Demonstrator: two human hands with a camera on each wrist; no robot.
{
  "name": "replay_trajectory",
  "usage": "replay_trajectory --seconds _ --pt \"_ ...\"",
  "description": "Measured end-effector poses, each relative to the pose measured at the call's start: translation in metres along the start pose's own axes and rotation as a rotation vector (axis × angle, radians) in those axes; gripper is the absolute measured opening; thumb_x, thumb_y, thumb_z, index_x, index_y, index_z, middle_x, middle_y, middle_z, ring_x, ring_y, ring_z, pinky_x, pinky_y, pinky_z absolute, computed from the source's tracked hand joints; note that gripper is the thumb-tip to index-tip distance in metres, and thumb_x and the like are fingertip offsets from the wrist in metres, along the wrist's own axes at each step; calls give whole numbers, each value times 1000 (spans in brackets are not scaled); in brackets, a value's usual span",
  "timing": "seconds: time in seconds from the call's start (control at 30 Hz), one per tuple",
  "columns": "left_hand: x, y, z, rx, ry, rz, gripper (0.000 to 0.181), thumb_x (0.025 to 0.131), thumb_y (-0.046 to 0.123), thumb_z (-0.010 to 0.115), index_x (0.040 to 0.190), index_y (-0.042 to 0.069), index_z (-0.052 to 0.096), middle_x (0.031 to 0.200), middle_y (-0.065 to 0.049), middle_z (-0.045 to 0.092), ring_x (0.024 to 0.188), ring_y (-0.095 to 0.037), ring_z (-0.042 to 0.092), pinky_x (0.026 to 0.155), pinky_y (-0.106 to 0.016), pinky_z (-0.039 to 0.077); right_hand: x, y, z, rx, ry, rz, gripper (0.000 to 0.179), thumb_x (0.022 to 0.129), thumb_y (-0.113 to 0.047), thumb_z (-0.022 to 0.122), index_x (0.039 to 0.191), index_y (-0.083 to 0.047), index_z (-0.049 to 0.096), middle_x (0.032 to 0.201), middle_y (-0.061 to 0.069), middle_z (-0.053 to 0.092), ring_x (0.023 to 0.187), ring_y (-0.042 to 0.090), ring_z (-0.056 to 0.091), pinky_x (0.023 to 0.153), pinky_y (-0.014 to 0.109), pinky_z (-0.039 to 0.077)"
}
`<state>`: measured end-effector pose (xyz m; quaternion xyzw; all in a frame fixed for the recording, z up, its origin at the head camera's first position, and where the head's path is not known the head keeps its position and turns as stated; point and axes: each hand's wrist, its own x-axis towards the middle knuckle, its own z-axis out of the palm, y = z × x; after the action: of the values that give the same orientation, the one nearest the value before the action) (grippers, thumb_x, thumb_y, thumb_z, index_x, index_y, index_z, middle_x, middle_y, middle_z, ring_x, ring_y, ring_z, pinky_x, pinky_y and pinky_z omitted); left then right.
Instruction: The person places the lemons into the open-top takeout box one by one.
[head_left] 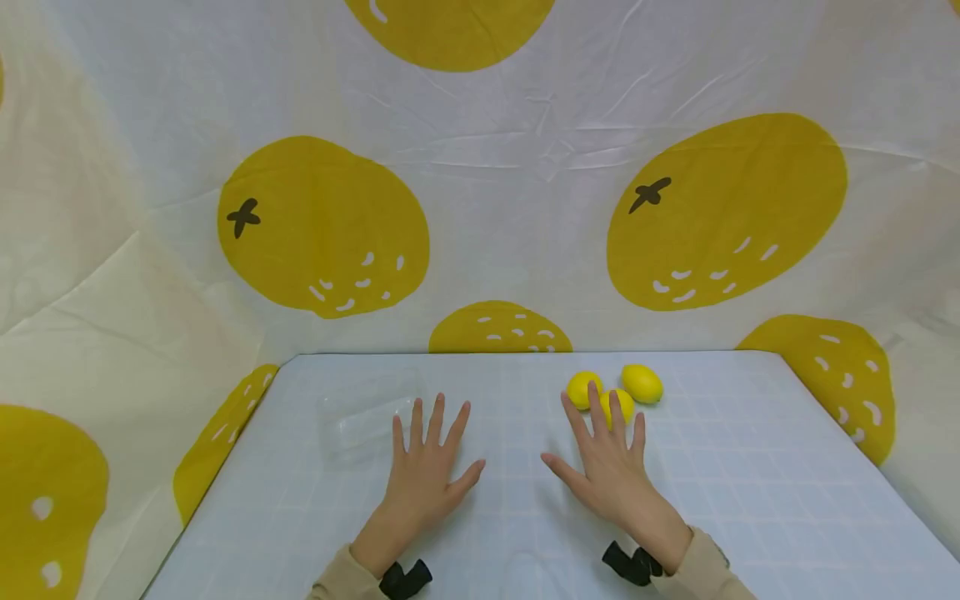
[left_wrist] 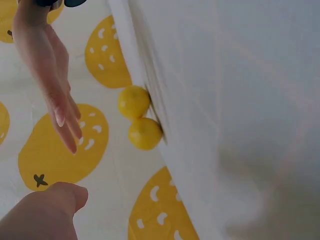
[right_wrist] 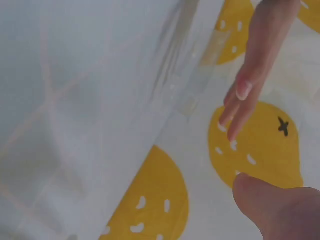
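Both hands hover above a pale checked tablecloth with fingers spread and nothing in them. My left hand [head_left: 426, 475] is nearest to a clear plastic container [head_left: 360, 421] at the table's back left, partly covering its right side in the head view. My right hand [head_left: 611, 475] is in front of three yellow lemons at the back right. One lemon [head_left: 583, 389] is at the left, another lemon [head_left: 618, 406] is partly hidden behind the fingers, and a third lemon [head_left: 642, 384] lies farther right. Two lemons [left_wrist: 145, 133] show in the left wrist view.
The table [head_left: 750, 500] is covered with a light cloth. Behind it and at its sides hangs a white curtain [head_left: 517, 208] printed with big yellow fruit. A faint transparent outline lies at the table's front middle, too unclear to tell. Each wrist wears a black strap mount [head_left: 405, 579].
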<state>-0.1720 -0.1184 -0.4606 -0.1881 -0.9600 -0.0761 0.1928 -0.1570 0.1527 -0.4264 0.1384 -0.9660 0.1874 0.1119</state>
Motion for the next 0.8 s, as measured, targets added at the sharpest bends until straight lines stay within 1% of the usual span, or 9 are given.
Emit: replay_trajectory --seconds 0.1,0.17,0.27,0.37,0.43,0.5,0.63,0.77,0.8 --pt "2 -5 -7 -4 0 -12 74 96 56 49 158 22 27 158 -21 28 144 -51 20 112 -71 12 4 -7 -3 22 -2 -11 85 93 -58 58 158 -15 25 163 25 5 147 49 -3 107 75 -6" --pt "3 -9 -13 -24 17 -15 71 97 53 49 158 21 29 157 -20 31 143 -50 23 113 -70 15 8 -12 -5 51 -9 -17 85 94 -58 57 159 -15 23 163 25 5 147 50 -2 107 76 -7" --pt "3 -18 -20 -80 89 -7 66 97 46 53 154 16 38 154 -20 38 141 -47 31 111 -68 22 14 -20 -7 96 -37 -19 85 95 -58 54 159 -15 20 163 24 2 147 50 -3 108 74 -8" --pt "3 -29 -26 -134 200 20 59 94 37 58 145 8 50 147 -22 46 135 -47 41 107 -68 30 21 -28 -6 152 -71 -14 87 95 -58 53 160 -14 15 164 22 -3 147 49 -5 109 72 -10" --pt "2 -38 -29 -147 270 43 54 92 33 60 139 4 56 143 -24 50 130 -48 45 104 -69 34 26 -33 -6 187 -100 -6 89 96 -59 52 161 -14 11 164 20 -6 148 47 -6 109 71 -11" --pt "1 -48 -31 -150 320 60 51 91 31 60 134 2 59 139 -25 53 126 -49 48 102 -69 35 31 -39 -6 234 -131 7 91 96 -59 51 161 -14 5 164 17 -9 148 45 -9 109 70 -13" --pt "-2 -68 -36 -145 370 74 47 91 30 58 128 0 62 135 -26 55 123 -49 50 100 -69 37 42 -52 -4 334 -180 39 96 96 -61 49 160 -14 -6 164 14 -12 149 40 -10 111 69 -13" --pt "-2 -89 -39 -169 417 50 44 91 26 59 125 -1 63 132 -26 57 121 -48 51 97 -67 38 55 -65 4 466 -175 30 96 97 -56 51 159 -13 -9 165 15 -9 150 40 -4 113 65 -11" --pt "-2 -96 -40 -184 431 39 43 91 24 60 124 -2 63 132 -26 57 120 -48 52 96 -67 39 59 -69 7 509 -170 22 96 97 -54 53 159 -11 -8 165 16 -7 150 40 -2 114 65 -9"
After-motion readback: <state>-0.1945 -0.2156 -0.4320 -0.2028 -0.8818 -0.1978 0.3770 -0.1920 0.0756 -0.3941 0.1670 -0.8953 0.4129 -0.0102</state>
